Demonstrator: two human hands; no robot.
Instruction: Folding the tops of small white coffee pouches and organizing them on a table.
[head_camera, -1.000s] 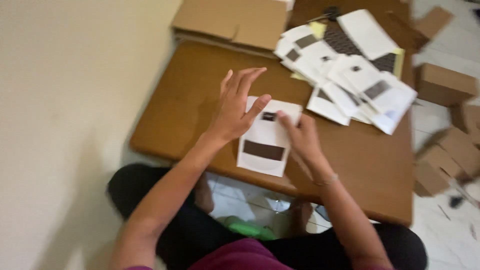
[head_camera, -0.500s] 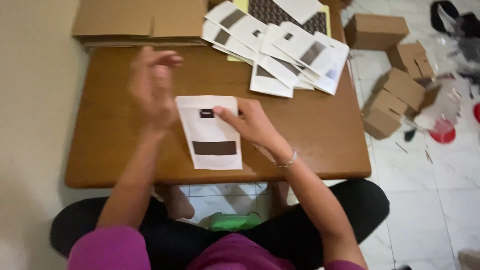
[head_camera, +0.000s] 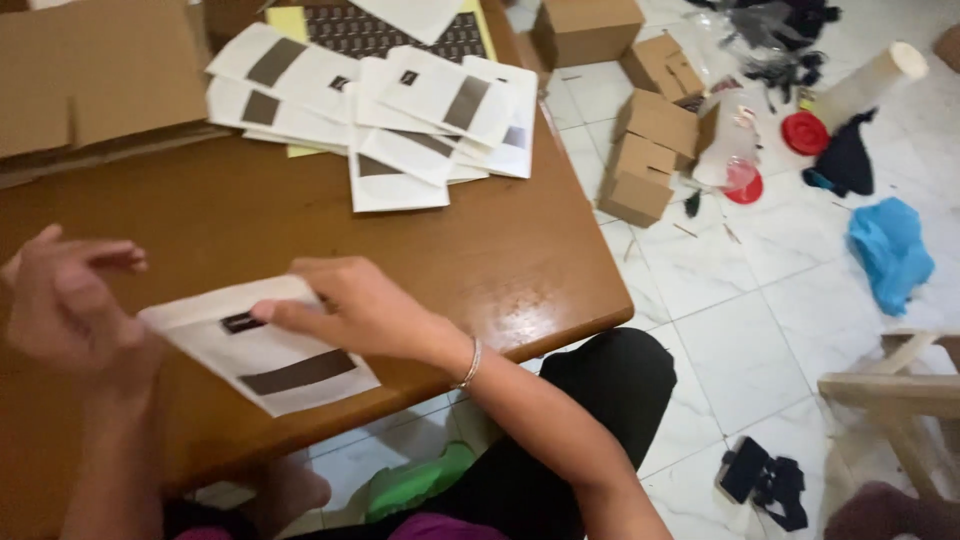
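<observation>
A white paper pouch (head_camera: 262, 348) with a small dark label and a dark band lies flat near the front edge of the brown wooden table (head_camera: 420, 250). My right hand (head_camera: 355, 308) rests on its upper right part, fingers pointing at the small label. My left hand (head_camera: 62, 298), blurred, hovers at the pouch's left end with fingers curled; I cannot tell whether it touches it. A pile of several similar white pouches (head_camera: 400, 110) lies at the table's far side.
Flattened cardboard (head_camera: 95, 75) lies at the far left of the table. On the tiled floor to the right are small cardboard boxes (head_camera: 650, 150), a red lid (head_camera: 805, 132), blue cloth (head_camera: 888, 250), dark items and a wooden frame (head_camera: 895, 390).
The view has swung to the right, so the table now sits left in frame. My left hand came down from above the pouch to its left end. My right hand stays on the pouch.
</observation>
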